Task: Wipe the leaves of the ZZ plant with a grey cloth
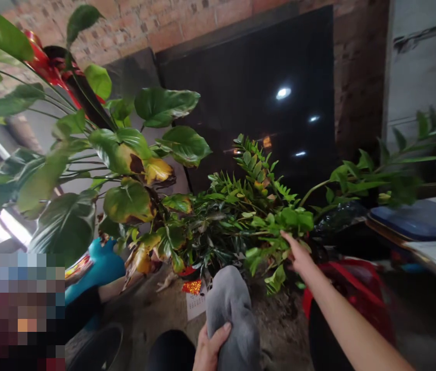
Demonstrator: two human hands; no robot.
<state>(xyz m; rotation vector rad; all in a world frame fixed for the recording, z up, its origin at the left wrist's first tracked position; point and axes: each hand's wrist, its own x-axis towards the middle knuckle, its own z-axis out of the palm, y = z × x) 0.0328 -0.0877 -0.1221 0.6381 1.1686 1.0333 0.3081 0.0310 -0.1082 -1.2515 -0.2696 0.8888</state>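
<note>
My left hand (209, 348) is at the bottom middle, fingers wrapped round a grey cloth (231, 314) that hangs up in front of me. My right hand (299, 255) is stretched forward into the small-leaved green plant (249, 216), its fingers closed round a leafy stem (280, 242). To the left stands a big-leaved plant (125, 154) with several yellowed and brown-edged leaves (156, 172).
A dark glossy panel (264, 93) leans on a brick wall behind the plants. Red basket (345, 288) under my right arm. A table (426, 247) with a blue pad on the right. Another person's sleeve and arm (94, 304) reach in low left beside a turquoise pot (104, 263).
</note>
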